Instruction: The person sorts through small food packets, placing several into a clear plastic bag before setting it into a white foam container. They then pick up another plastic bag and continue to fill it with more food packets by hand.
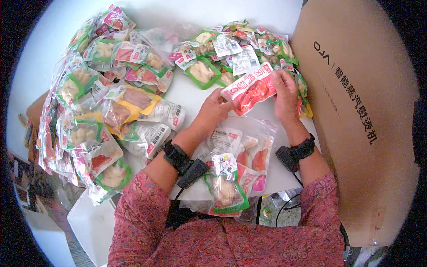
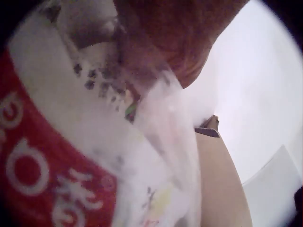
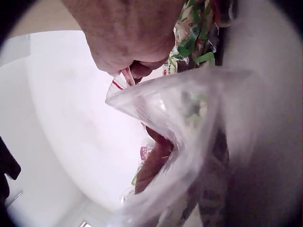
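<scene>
Both hands hold up a red and white food packet [image 1: 251, 89] above the white table in the head view. The left hand [image 1: 215, 111] pinches its lower left edge. At its upper right edge, the right hand [image 1: 286, 95] grips it between thumb and fingers. Just below the hands lies a clear plastic bag [image 1: 267, 129] with several packets in it; a green-edged packet [image 1: 224, 189] is at its near end. The right wrist view has the right hand [image 3: 135, 35] above the bag's clear film [image 3: 156, 94]. In the left wrist view the left hand [image 2: 165, 38] is dark, its fingertips hidden.
A large heap of packets in clear plastic [image 1: 102, 107] covers the table's left side. Another pile of packets [image 1: 202, 71] lies at the back, beyond the hands. A tall cardboard box [image 1: 356, 133] stands along the right side. The white table [image 1: 249, 13] reaches back behind the piles.
</scene>
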### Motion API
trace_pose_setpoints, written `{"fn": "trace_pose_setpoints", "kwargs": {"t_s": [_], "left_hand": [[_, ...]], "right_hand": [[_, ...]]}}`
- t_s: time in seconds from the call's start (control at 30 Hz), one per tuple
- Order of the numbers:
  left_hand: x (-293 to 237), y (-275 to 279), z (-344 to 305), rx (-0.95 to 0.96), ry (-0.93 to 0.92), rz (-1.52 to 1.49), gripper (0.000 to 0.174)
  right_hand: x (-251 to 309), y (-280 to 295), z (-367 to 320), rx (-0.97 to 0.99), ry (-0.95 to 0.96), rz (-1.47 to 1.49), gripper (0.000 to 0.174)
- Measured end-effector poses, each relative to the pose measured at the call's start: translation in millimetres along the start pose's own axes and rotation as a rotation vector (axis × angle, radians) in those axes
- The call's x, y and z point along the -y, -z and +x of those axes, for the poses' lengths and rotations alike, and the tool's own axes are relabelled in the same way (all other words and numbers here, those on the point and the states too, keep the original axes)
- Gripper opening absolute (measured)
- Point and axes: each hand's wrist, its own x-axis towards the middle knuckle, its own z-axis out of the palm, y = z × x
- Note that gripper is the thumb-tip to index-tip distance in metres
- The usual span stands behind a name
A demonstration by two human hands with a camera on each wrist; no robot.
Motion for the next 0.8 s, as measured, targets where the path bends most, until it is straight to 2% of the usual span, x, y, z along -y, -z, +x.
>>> {"fn": "trace_pose_setpoints", "kwargs": {"t_s": [0.13,0.2,0.33,0.4,0.63,0.8], "left_hand": [[-11.9,-7.1,-11.2,-0.017,-0.021,-0.05,0.023],[-13.2,-2.9,-10.9,0.094,0.067,-0.03,0.026],[-7.3,2.8,-7.0,0.104,0.09,-0.007,0.025],[-9.5,3.6,-8.5,0.116,0.13,-0.042,0.028],[-12.0,1.6,-9.7,0.102,0.129,-0.075,0.028],[-17.5,0.5,-13.0,0.105,0.106,-0.068,0.029]], "right_hand": [[0.3,-3.3,-2.6,0.07,-0.002,0.085,0.021],[4.6,-4.6,-5.2,0.057,-0.012,0.002,0.022],[2.4,-4.2,-4.7,0.068,-0.016,0.066,0.022],[6.8,-2.5,-6.7,0.113,-0.13,0.084,0.023],[0.2,-3.7,-6.3,0.146,-0.05,0.036,0.029],[-7.8,-3.7,-3.5,0.139,-0.02,0.104,0.029]]}}
